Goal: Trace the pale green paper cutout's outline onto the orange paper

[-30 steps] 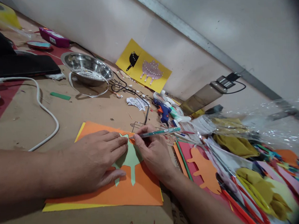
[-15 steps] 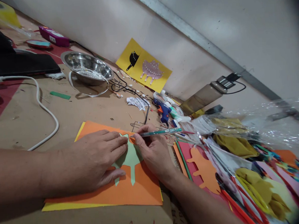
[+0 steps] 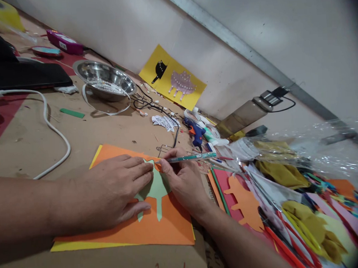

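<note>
A pale green paper cutout (image 3: 154, 188) lies on an orange sheet (image 3: 174, 226), with a yellow sheet (image 3: 83, 246) showing beneath its edges. My left hand (image 3: 116, 189) lies flat with fingers stretched, pressing the cutout's left side and the orange sheet; it covers part of the cutout. My right hand (image 3: 184, 181) pinches a teal pen (image 3: 192, 157) between thumb and fingers. The pen's tip is at the top right edge of the green cutout, near my left fingertips.
A metal bowl (image 3: 104, 80) stands behind, left of a yellow card (image 3: 173, 78) leaning on the wall. A blue glue gun (image 3: 197, 133) and bottle (image 3: 244, 116) are at back right. An orange cutout (image 3: 245, 204), red-handled scissors (image 3: 287, 244) and fabric scraps lie right. A white cable (image 3: 57, 132) curves left.
The pen in my right hand has shifted very slightly at the cutout's top edge. My left hand stays in place on the paper.
</note>
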Demonstrator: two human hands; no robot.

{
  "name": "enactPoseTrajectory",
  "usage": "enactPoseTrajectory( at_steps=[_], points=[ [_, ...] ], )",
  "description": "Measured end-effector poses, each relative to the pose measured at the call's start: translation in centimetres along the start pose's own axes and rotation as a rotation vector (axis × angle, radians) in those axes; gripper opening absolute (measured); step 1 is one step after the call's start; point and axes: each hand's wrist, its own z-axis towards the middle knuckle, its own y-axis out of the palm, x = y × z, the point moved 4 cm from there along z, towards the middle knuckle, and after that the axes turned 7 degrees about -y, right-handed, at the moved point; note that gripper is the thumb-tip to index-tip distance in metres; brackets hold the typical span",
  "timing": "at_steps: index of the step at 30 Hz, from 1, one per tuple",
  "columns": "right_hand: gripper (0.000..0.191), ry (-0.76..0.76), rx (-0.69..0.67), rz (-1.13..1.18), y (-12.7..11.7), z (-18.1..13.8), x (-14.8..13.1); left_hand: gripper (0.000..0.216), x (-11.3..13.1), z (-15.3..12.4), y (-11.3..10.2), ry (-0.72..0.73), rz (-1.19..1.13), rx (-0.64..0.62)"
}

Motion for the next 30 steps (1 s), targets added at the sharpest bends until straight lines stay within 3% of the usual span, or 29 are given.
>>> enactPoseTrajectory(
  at_steps=[30],
  points=[
    [0.014,-0.037,0.009,-0.036,-0.19,-0.03,-0.23,0.036,-0.16,-0.09,0.14,-0.009,-0.017,0.007]
  ],
)
